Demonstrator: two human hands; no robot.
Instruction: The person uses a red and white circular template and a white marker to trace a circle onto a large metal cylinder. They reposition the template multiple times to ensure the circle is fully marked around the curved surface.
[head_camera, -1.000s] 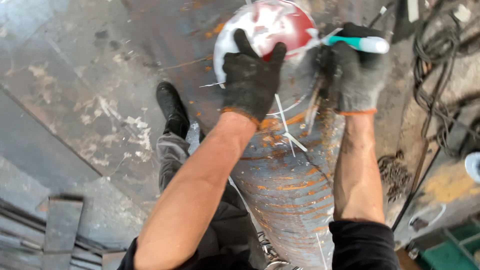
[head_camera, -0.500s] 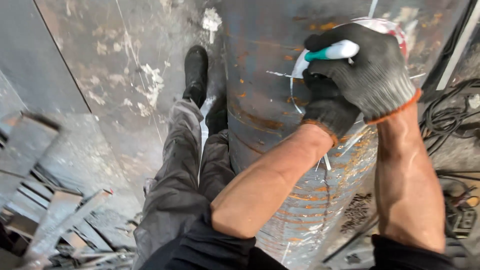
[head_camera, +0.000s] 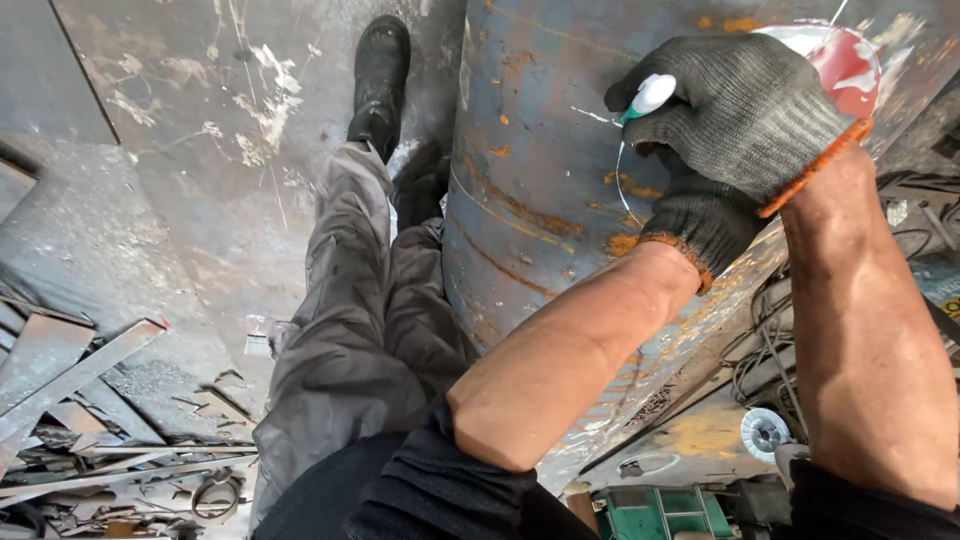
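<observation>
A large rusty blue-grey steel cylinder (head_camera: 530, 180) lies in front of me, with thin white lines drawn on it. My right hand (head_camera: 745, 110), in a dark knit glove with an orange cuff, is shut on a white and teal marker (head_camera: 648, 98) whose tip touches the steel. My left hand (head_camera: 700, 215), gloved the same, lies against the cylinder directly under the right hand, its fingers hidden. A round red and white disc (head_camera: 845, 60) rests on the cylinder behind both hands, mostly covered by them.
My grey-trousered leg and black boot (head_camera: 380, 70) stand on a scuffed steel floor plate left of the cylinder. Scrap metal strips (head_camera: 80, 400) are piled at the lower left. Cables (head_camera: 760, 350), a small round metal part (head_camera: 765, 432) and a green box (head_camera: 650, 510) lie at the lower right.
My hands were side by side, the left flat on the disc. The right hand with the marker has crossed over the left. My view has swung left and closer to the cylinder.
</observation>
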